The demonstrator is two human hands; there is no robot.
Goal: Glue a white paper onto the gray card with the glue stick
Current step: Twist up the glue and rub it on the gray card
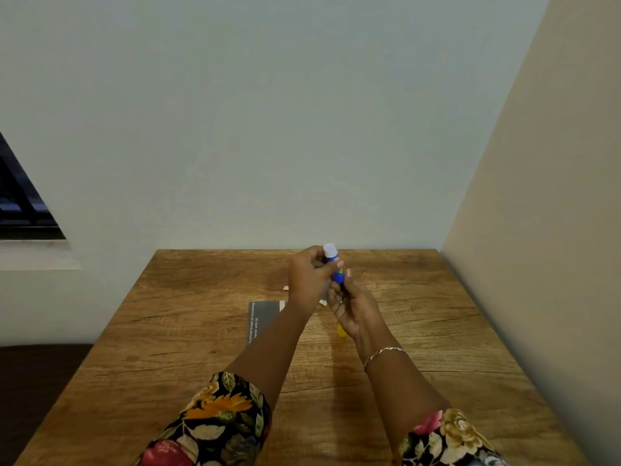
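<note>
Both hands hold a blue glue stick upright above the wooden table. Its pale top sticks out above the fingers. My left hand grips the upper part of the stick, and my right hand grips its lower end. The gray card, with white print along its left edge, lies flat on the table under my left forearm and is partly hidden. Small bits of white paper show between the hands. A yellow cap lies on the table below my right hand.
The table stands in a corner, with a pale wall behind it and a beige wall along its right side. A dark window is at the left. A dark floor lies beyond the table's left edge.
</note>
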